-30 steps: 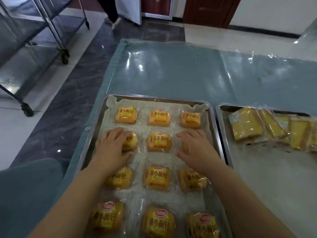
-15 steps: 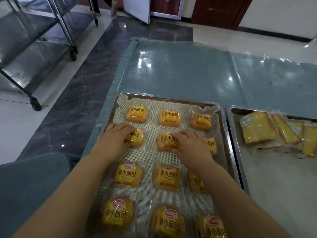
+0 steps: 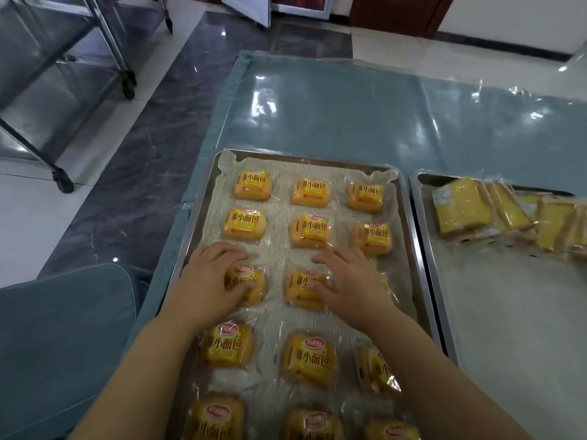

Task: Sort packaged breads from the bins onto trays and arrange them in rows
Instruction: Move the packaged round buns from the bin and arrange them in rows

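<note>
A metal tray (image 3: 413, 249) lined with mesh holds several small yellow packaged breads in rows of three. My left hand (image 3: 211, 281) is curled over the left bread of the third row (image 3: 251, 282), with fingers past its far edge and the thumb on its near side. Beside it, my right hand (image 3: 347, 281) lies flat with spread fingers over the right end of that row, hiding the bread there. Its thumb touches the middle bread (image 3: 300, 290). The two far rows, such as the bread (image 3: 309, 230), lie straight.
A second metal tray (image 3: 421, 223) stands to the right with packaged yellow cake slices (image 3: 460, 211) at its far end. Both trays sit on a table under a glossy blue-grey cover (image 3: 349, 115). A wheeled steel rack (image 3: 111, 42) stands on the floor at left, a blue cushion (image 3: 57, 344) at near left.
Both hands came back toward me from the second row of breads to the third row. The second-row breads now lie uncovered and aligned.
</note>
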The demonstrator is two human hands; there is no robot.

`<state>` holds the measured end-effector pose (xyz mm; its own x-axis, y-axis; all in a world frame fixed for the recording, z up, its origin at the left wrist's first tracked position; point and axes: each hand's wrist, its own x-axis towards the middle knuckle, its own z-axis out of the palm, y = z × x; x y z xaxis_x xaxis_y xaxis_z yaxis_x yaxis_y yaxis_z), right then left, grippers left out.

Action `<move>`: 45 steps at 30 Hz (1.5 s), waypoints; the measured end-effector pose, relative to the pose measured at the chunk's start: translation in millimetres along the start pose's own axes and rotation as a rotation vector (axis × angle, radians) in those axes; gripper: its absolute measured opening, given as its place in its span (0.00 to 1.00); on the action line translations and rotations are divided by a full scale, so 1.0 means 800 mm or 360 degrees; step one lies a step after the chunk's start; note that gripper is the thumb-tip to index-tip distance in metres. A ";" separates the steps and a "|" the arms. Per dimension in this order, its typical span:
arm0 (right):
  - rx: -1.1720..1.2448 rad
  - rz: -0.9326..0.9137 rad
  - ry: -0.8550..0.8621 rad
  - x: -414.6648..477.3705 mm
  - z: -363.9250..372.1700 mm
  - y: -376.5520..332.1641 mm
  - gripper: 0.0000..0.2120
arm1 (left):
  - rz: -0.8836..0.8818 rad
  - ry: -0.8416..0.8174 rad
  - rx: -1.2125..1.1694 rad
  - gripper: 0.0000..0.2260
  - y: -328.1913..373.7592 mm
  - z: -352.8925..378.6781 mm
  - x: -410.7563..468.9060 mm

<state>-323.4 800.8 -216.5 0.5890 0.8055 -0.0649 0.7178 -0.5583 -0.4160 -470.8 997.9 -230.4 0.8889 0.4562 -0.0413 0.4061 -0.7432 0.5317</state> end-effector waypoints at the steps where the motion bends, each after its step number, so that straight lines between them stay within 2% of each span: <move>1: -0.0010 0.0017 -0.0062 -0.004 0.002 -0.003 0.23 | -0.0035 -0.0075 0.0020 0.25 0.000 0.000 -0.006; 5: -0.0153 0.0057 -0.0298 -0.012 0.009 -0.011 0.29 | -0.0106 -0.0260 -0.0022 0.30 0.001 -0.002 -0.018; 8: -0.0259 0.0075 -0.0370 -0.009 0.010 -0.016 0.28 | -0.0114 -0.0346 -0.0028 0.32 -0.003 -0.006 -0.016; 14: -0.0227 0.0117 -0.0350 -0.006 0.012 -0.019 0.27 | -0.0073 -0.0280 0.0074 0.28 -0.007 -0.008 -0.005; 22: -0.0170 0.0138 -0.0372 -0.004 0.010 -0.019 0.27 | -0.0117 -0.0327 0.0066 0.29 -0.004 -0.007 0.001; 26: -0.0084 0.0150 -0.0210 -0.017 -0.003 -0.010 0.28 | -0.0084 -0.0300 0.0072 0.31 0.010 -0.007 -0.006; 31: -0.0107 0.0340 0.0038 -0.044 -0.024 0.025 0.26 | 0.0060 -0.0134 0.0215 0.25 0.053 0.007 -0.008; 37: -0.0234 0.0505 -0.0311 -0.063 -0.032 0.054 0.33 | 0.0299 -0.0299 0.0222 0.25 0.095 0.048 0.002; 41: -0.0284 0.0504 -0.0247 -0.064 -0.026 0.058 0.30 | 0.0301 -0.0295 0.0380 0.24 0.098 0.064 0.001; 45: -0.0335 0.0532 -0.0165 -0.065 -0.026 0.061 0.27 | 0.0258 -0.0275 0.0378 0.23 0.099 0.069 0.000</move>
<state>-311.2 727.7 -214.3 0.7699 0.5825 -0.2605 0.5597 -0.8126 -0.1626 -427.2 912.1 -234.6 0.9605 0.2481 -0.1260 0.2765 -0.9019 0.3318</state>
